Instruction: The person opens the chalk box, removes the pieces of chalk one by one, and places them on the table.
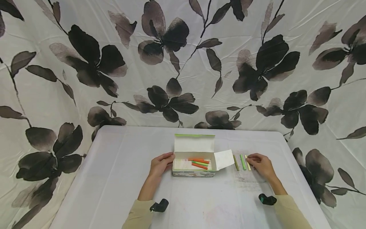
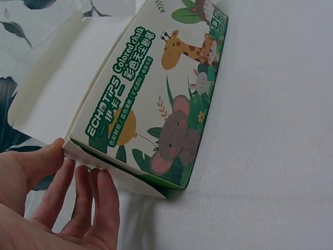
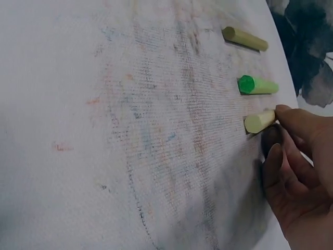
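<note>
Along the far side and both flanks, floral cloth (image 1: 163, 41) fills most of my head feed. Before it, a white-covered table (image 1: 114, 190). Chalk box (image 1: 194, 173) sits mid-table toward the far edge, far lid (image 1: 194, 144) raised, right flap (image 1: 224, 159) spread outward; my left wrist feed reads "Colored chalk" on its near side (elephant and giraffe printed too). Right of the box, a coloured smudge patch (image 3: 166, 104) marks the table.

Left hand (image 1: 160, 164) is at the box's left end, thumb and fingertips close together, gripping the edge there. Right hand (image 1: 260, 164), right of the box, has its fingers bent in, pinching the far end of a pale yellow stick (image 3: 258, 123); I can't tell whether that end is off the table. Dark wrist units (image 1: 159, 205) on both arms.

Smallest, the chalk: green stick (image 1: 243, 162) just left of the pale yellow one, olive stick (image 1: 236, 163) left again, nearest the box, none touching. Boxed sticks (image 1: 199, 166), orange and green, lie bunched toward the right inside.
</note>
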A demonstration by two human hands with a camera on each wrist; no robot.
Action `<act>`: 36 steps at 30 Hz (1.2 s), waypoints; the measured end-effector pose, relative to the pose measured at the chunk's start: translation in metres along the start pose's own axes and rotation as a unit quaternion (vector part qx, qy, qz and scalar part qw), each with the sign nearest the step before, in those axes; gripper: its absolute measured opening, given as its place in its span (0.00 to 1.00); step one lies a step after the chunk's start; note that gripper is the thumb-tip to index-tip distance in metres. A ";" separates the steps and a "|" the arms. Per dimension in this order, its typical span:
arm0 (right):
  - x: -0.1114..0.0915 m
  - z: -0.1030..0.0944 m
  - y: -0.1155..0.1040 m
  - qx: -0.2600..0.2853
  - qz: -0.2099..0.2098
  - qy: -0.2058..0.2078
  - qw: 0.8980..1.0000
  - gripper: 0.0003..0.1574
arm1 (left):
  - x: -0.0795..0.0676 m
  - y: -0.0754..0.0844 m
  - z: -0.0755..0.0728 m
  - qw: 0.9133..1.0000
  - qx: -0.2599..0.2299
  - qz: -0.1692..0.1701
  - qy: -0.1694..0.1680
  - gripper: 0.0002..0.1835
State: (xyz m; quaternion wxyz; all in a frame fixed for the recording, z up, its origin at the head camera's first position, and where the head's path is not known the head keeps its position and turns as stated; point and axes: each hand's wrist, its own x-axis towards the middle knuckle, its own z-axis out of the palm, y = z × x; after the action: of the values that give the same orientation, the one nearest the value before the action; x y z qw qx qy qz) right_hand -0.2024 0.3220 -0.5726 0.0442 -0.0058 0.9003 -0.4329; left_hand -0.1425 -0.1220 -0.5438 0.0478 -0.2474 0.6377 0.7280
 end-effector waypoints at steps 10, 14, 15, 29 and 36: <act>0.000 -0.006 -0.015 -0.024 -0.033 0.025 0.999 0.16 | 0.000 -0.003 0.001 1.000 0.003 0.001 0.005 0.20; 0.001 -0.010 -0.024 -0.036 -0.057 0.034 0.997 0.16 | 0.001 -0.003 0.001 1.000 0.012 0.001 0.008 0.19; 0.001 -0.011 -0.026 -0.038 -0.062 0.036 0.997 0.16 | 0.001 -0.003 0.001 1.000 0.015 0.002 0.009 0.19; 0.003 -0.015 -0.070 -0.008 -0.119 0.033 0.992 0.15 | 0.001 0.000 0.002 1.000 0.017 -0.009 0.010 0.19; 0.003 -0.013 -0.094 0.023 -0.159 0.023 0.987 0.13 | 0.001 0.000 0.003 1.000 0.009 -0.008 0.006 0.19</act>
State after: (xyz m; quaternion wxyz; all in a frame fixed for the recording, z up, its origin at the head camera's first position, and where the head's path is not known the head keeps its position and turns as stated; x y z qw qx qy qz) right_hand -0.2096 0.2730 -0.4914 -0.0454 -0.1376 0.8785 -0.4553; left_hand -0.1445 -0.1199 -0.5444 0.0521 -0.2568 0.6420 0.7205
